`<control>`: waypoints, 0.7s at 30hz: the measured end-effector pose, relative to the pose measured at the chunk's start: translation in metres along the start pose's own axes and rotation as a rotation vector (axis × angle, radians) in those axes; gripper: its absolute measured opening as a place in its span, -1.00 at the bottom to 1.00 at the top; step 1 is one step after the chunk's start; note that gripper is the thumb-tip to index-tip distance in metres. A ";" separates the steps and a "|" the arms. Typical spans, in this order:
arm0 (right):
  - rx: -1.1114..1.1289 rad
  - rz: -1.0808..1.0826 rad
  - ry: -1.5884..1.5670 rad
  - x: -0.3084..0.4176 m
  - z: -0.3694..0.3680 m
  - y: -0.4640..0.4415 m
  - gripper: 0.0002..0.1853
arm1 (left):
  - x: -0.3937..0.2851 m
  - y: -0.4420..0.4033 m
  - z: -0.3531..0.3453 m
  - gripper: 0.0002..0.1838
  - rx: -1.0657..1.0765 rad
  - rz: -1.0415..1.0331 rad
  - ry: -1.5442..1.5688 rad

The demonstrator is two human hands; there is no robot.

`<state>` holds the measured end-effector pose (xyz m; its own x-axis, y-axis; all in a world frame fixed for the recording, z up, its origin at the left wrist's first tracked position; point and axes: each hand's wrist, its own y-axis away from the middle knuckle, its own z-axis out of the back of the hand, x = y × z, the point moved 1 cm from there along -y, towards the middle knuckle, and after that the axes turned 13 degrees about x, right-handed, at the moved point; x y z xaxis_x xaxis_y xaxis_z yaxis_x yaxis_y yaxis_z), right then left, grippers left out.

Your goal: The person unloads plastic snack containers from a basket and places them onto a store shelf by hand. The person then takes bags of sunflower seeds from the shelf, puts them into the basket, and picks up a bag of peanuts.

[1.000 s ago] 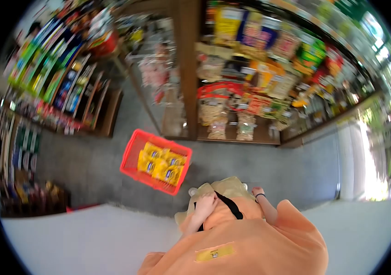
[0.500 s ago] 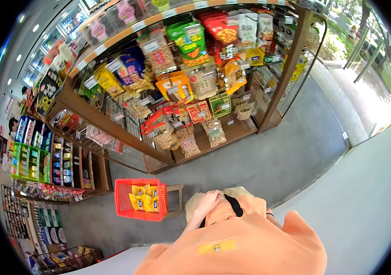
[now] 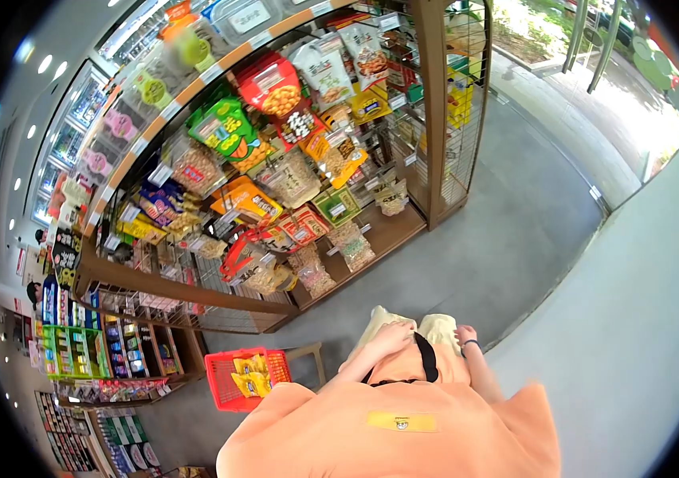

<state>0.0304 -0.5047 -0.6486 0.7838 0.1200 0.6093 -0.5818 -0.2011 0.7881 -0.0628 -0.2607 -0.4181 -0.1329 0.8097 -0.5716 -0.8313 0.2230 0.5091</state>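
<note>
My left hand (image 3: 394,338) lies over the front of my light trousers (image 3: 440,324), beside the dark strap on my orange apron (image 3: 403,374). Its fingers are stretched out loosely and it holds nothing visible. By my other thigh is my right hand (image 3: 465,334), a dark band on its wrist, fingers loose with no object seen in them. To my left a red shopping basket (image 3: 224,390) stands at a small stool (image 3: 313,350). Several yellow snack bags (image 3: 252,376) lie in the basket, out of reach of both hands.
Ahead stands a brown-framed shelf unit (image 3: 427,103) hung with snack bags, among them a green bag (image 3: 230,134) and a red bag (image 3: 269,84). More racks (image 3: 72,350) are at left. Grey floor (image 3: 507,215) runs right towards a bright doorway; a pale wall (image 3: 594,319) borders it.
My view has turned and tilted, so the shelf appears closer and shifted left. My right hand, mostly hidden before, now shows beside my thigh. The basket is now partly covered by my sleeve.
</note>
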 end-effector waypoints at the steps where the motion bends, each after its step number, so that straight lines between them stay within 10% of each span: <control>1: 0.038 -0.039 0.034 0.022 -0.013 0.015 -0.77 | 0.003 -0.010 -0.001 -0.67 -0.005 0.000 -0.074; 11: 0.230 0.094 0.092 0.186 -0.089 -0.014 -0.75 | 0.016 -0.101 0.086 -0.64 0.081 0.041 0.042; 21: 0.626 0.607 0.254 0.420 -0.215 -0.134 -0.77 | 0.118 -0.208 0.215 -0.61 -0.400 -0.087 0.575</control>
<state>0.3909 -0.2182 -0.4787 0.2663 0.0169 0.9637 -0.5971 -0.7820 0.1787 0.2102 -0.0949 -0.4532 -0.2292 0.3582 -0.9051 -0.9718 -0.0320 0.2334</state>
